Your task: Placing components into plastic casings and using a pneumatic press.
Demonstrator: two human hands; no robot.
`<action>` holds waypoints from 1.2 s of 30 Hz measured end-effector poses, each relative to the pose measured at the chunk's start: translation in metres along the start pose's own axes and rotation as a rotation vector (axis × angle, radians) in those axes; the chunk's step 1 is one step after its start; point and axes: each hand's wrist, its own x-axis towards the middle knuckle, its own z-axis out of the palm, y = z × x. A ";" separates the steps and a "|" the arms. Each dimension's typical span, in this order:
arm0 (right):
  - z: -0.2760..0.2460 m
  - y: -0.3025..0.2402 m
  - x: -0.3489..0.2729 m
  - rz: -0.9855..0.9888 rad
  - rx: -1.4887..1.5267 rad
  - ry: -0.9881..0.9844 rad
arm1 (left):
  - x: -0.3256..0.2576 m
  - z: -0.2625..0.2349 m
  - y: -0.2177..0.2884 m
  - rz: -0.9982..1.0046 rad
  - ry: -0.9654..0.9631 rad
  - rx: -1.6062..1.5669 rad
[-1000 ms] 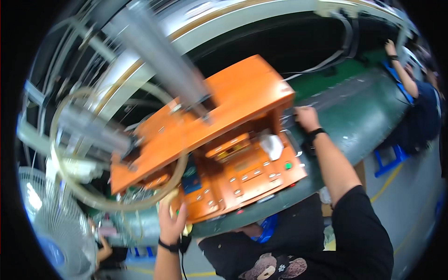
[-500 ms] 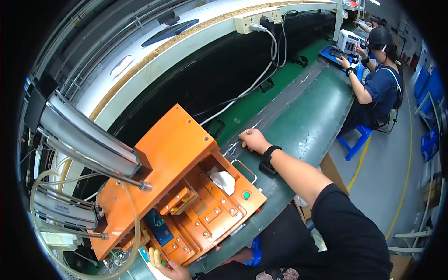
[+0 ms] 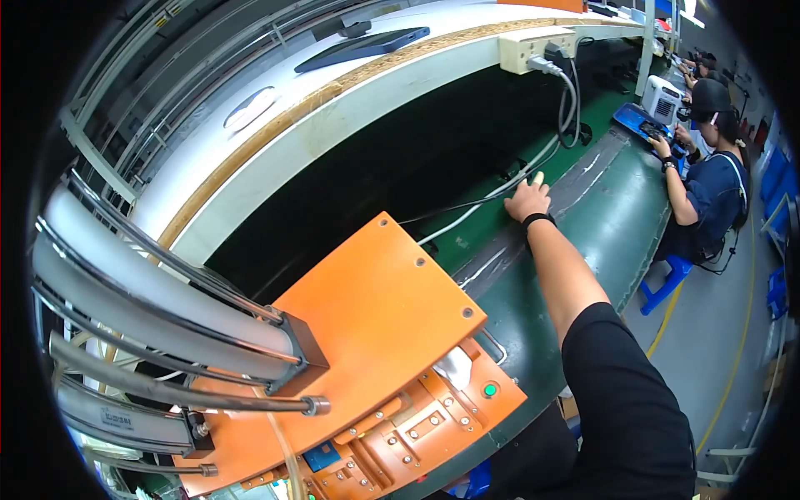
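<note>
My right hand (image 3: 528, 198) is stretched out over the green belt (image 3: 467, 242), beside the dark strip along it and next to the grey and black cables (image 3: 492, 198). One finger with a yellowish fingertip cover points away from me. The other fingers are partly hidden, and I see nothing held in them. A dark band circles my right wrist. My left hand is out of view. Nearer to me stands an orange press (image 3: 375, 283) with a blue board (image 3: 322, 456) in its lower part and a crumpled white piece (image 3: 455, 367) near its green button (image 3: 490, 390).
Large metal cylinders (image 3: 167, 283) with rods and hoses rise from the press at left. A white shelf (image 3: 283, 137) holds a dark flat device (image 3: 362, 50) and a power strip (image 3: 533, 52). At right, a person (image 3: 708, 183) sits on a blue stool (image 3: 667, 283) beside a blue tray (image 3: 637, 121).
My right hand has moved farther out along the belt, and its finger has straightened. My left hand, earlier by the press's near corner, has left the view. The view has shifted.
</note>
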 end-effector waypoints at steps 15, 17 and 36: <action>0.006 0.017 0.009 -0.164 0.605 -0.041 | -0.004 -0.001 -0.004 -0.032 -0.073 -0.180; -0.014 0.024 -0.029 -0.092 1.017 -0.222 | -0.008 -0.001 -0.023 0.160 0.114 0.187; -0.118 0.168 -0.462 -0.142 1.955 -1.768 | -0.022 -0.022 0.028 0.363 0.029 -0.222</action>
